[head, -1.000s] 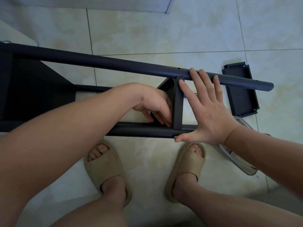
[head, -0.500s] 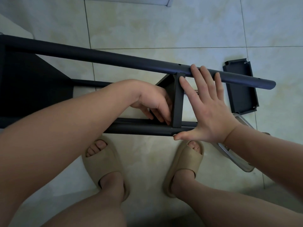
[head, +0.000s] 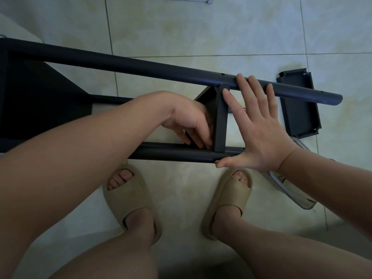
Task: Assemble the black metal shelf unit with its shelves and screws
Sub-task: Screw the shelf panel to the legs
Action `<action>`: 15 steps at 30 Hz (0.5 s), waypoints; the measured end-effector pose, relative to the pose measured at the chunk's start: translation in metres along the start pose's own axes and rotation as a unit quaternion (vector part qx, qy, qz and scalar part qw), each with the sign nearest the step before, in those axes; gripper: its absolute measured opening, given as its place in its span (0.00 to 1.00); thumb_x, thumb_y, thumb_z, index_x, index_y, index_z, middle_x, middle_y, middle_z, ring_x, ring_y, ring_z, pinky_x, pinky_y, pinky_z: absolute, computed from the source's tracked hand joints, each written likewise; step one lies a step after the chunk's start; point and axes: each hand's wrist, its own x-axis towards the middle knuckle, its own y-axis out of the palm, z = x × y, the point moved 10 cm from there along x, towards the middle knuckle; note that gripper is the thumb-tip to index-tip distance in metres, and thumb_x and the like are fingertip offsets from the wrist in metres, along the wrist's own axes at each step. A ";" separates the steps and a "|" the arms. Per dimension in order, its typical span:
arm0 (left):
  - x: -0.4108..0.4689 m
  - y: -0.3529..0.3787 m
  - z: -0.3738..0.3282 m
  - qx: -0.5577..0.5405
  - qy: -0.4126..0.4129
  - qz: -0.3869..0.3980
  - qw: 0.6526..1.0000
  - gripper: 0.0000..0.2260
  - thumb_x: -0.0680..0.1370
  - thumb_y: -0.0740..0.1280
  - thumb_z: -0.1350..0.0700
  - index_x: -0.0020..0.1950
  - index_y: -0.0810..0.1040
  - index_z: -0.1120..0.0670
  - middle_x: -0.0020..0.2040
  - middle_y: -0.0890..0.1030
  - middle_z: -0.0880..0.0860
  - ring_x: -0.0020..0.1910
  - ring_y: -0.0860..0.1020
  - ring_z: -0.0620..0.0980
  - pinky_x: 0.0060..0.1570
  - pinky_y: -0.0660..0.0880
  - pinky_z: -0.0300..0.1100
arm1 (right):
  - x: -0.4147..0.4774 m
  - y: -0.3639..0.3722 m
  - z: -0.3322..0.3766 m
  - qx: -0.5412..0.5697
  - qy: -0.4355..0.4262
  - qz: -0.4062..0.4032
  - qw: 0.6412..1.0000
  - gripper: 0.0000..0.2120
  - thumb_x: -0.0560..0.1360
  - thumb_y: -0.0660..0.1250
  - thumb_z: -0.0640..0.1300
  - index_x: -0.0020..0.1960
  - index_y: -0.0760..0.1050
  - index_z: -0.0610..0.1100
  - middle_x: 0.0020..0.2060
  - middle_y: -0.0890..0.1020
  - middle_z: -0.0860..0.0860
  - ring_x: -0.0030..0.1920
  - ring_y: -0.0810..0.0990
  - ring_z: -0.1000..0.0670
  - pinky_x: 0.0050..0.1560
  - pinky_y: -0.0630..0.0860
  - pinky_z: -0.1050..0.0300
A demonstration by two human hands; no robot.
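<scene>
Head view has the black metal shelf unit (head: 40,93) lying on its side on the tile floor (head: 201,33), running from the upper left to right of centre. One shelf (head: 220,121) stands edge-on at mid-frame between the upper tube (head: 141,67) and lower tube (head: 171,153). The painted steel looks rigid and fairly weighty, and probably smooth enough to slide under a palm. The safest hold would likely be on the round tubes beside the joint, not on the thin shelf lip. The left hand (head: 191,121) has its fingers (head: 203,141) curled around the shelf's left face, near the lower tube. The right hand (head: 255,125) is flat and spread, its fingertips (head: 244,85) lying on the upper tube and its thumb touching the lower tube's end. A spare shelf (head: 299,103) lies on the floor at the upper right.
</scene>
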 end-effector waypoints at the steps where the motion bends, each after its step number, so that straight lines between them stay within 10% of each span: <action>1: 0.000 0.000 0.000 0.000 -0.001 -0.001 1.000 0.04 0.76 0.71 0.60 0.48 0.84 0.51 0.46 0.87 0.48 0.50 0.83 0.46 0.62 0.74 0.48 | 0.000 0.000 0.000 0.000 0.000 -0.001 1.000 0.63 0.64 0.51 0.85 0.83 0.51 0.40 0.81 0.49 0.35 0.81 0.45 0.32 0.77 0.41 0.29; 15: 0.002 -0.002 0.001 -0.004 -0.001 -0.012 1.000 0.04 0.77 0.70 0.57 0.50 0.84 0.52 0.47 0.87 0.50 0.51 0.83 0.48 0.62 0.75 0.48 | 0.001 0.000 -0.001 0.000 0.000 -0.001 1.000 0.63 0.64 0.50 0.86 0.83 0.51 0.40 0.81 0.49 0.35 0.81 0.45 0.32 0.77 0.41 0.29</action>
